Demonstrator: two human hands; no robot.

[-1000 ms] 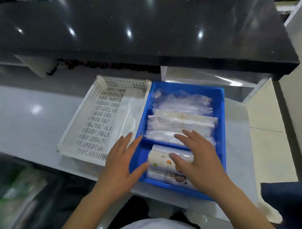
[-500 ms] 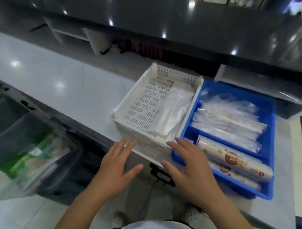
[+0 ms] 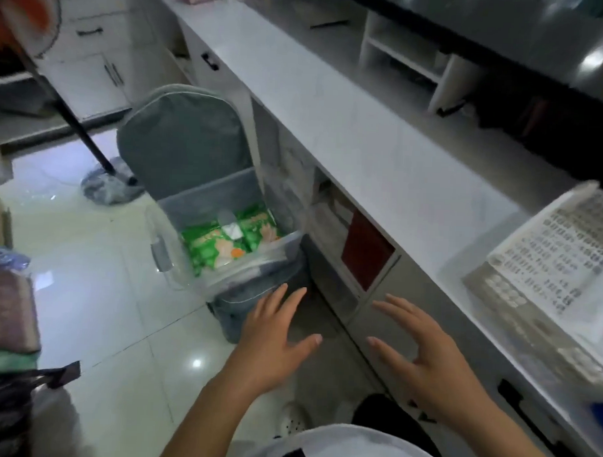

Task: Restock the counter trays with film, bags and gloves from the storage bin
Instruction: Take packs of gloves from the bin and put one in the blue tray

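Hands (image 3: pixel 276 333) off trays, both grips empty.

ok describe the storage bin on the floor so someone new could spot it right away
Follow the long white counter to its near-left side and look down at the tiled floor beside it. There stands the storage bin, a grey fabric box with its lid flipped up. It is the only container showing bright green packets inside.
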